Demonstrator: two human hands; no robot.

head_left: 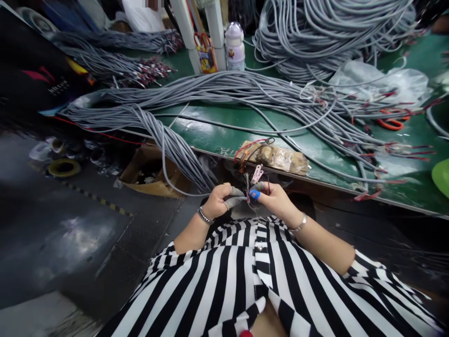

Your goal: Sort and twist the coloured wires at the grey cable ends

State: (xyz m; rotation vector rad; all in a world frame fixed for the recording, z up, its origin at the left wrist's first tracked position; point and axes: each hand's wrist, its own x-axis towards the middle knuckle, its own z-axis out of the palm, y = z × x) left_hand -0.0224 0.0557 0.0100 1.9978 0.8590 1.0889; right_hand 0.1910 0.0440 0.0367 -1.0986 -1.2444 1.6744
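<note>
My left hand (220, 201) is closed in a pinch on the end of a grey cable (189, 191), with grey covers on its fingertips. Close beside it, my right hand (277, 200) pinches the thin loose wires (248, 199) that come out at that end; blue tape wraps its thumb. Both hands are just off the table's front edge, in front of my striped shirt. A pink clip (257, 173) and a taped cardboard block (282, 159) with red and black wires lie just beyond them. The exact contact between fingers and wires is partly hidden.
A long bundle of grey cables (210, 86) crosses the green table (199, 124) and hangs over its edge at left. Orange-handled scissors (391, 122), a plastic bag (379, 82), a bottle (235, 49) and a big cable coil (326, 32) stand farther back. A cardboard box (154, 180) is below.
</note>
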